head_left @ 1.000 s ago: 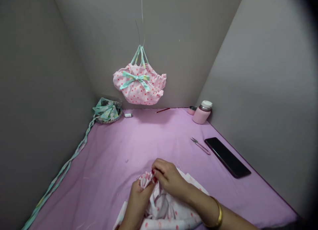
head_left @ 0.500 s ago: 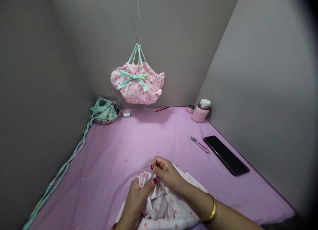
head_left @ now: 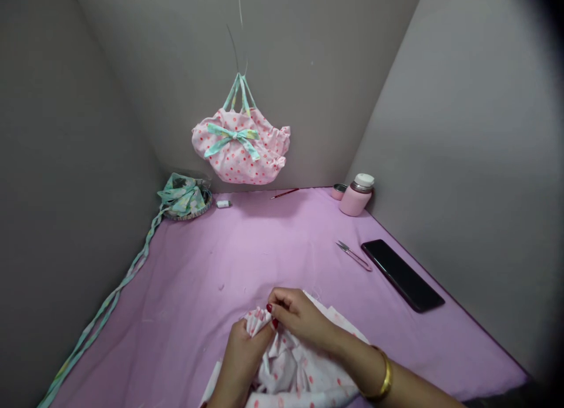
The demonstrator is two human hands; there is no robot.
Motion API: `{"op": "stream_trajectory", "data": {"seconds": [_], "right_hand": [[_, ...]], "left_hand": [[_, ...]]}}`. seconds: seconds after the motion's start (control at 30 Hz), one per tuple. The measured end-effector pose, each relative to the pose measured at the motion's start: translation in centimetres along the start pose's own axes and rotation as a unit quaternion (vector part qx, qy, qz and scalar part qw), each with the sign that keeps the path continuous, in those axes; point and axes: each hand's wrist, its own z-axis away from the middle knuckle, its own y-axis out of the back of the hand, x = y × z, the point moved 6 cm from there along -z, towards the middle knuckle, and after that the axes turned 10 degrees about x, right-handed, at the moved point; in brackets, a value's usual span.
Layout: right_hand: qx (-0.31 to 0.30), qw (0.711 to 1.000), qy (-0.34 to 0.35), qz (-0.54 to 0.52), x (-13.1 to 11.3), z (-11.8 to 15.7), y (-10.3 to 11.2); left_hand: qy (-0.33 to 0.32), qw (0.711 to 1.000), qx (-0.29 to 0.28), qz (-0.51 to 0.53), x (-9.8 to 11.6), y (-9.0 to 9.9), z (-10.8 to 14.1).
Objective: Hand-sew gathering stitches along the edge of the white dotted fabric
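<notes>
White dotted cloth [head_left: 288,367] lies gathered at the near edge of the purple cover [head_left: 185,290]; my left hand [head_left: 247,346] pinches its ruffled top, my right hand [head_left: 297,317] closed just beside. Snips [head_left: 355,256] and phone [head_left: 403,275] lie to the right, pink jar [head_left: 356,196] behind them; dotted bag [head_left: 242,147] hangs beyond, basket [head_left: 187,199] far left. Way between: unobstructed.

both hands [head_left: 272,331] meet, thumbs close together, right wrist bent.
</notes>
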Motion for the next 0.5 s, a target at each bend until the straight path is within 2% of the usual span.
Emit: {"op": "stream_trajectory", "data": {"seconds": [0.27, 0.5], "right_hand": [[0.093, 0.992, -0.026, -0.083, 1.9, -0.8, -0.6], [0.060, 0.991, -0.034, -0.117, 1.4, -0.7, -0.4]], "left_hand": [[-0.029, 0.999, -0.005, -0.031, 0.5, -0.5, 0.0], [-0.009, 1.000, 0.006, 0.003, 0.2, -0.3, 0.1]]}}
